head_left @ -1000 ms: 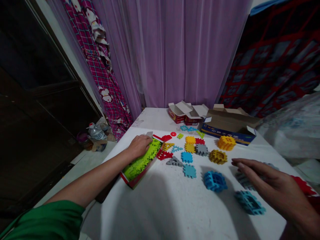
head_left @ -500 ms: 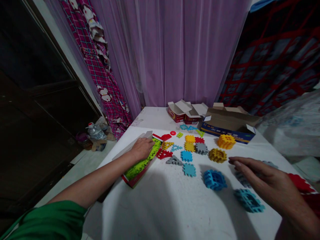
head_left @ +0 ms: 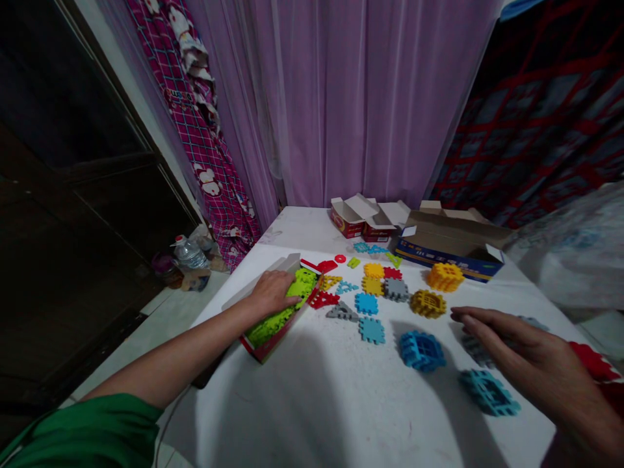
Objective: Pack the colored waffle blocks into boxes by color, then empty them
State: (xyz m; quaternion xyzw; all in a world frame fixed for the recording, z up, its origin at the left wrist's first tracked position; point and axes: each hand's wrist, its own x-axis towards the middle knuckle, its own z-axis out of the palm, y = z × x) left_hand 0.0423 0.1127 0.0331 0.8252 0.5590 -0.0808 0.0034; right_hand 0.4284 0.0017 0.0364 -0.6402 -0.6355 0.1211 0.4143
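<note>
My left hand (head_left: 273,294) lies on lime-green toothed building blocks (head_left: 270,327) packed in an open red box (head_left: 263,351). Its thumb is spread over the blocks, while the other fingertips partly disappear among them. I see nothing lifted in it. My right hand (head_left: 519,344) hovers at the right with fingers stretched and nothing visible in them. Beneath and beside it are a grey block piece (head_left: 476,351), partly covered, and a teal block frame (head_left: 490,392). A blue block cube (head_left: 422,351) and a dark yellow one (head_left: 428,303) stand to its left.
Flat toothed pieces in several colours, including a light blue square (head_left: 372,331) and a grey triangle (head_left: 342,312), lie mid-table. Behind them stand two small red boxes (head_left: 347,224) and a long blue carton (head_left: 446,259), opened. A yellow block stack (head_left: 445,277) sits before the carton.
My left hand has shifted slightly over the green blocks, and its thumb now spreads to the right. My right hand stays nearly in place. The whole view has moved a little.
</note>
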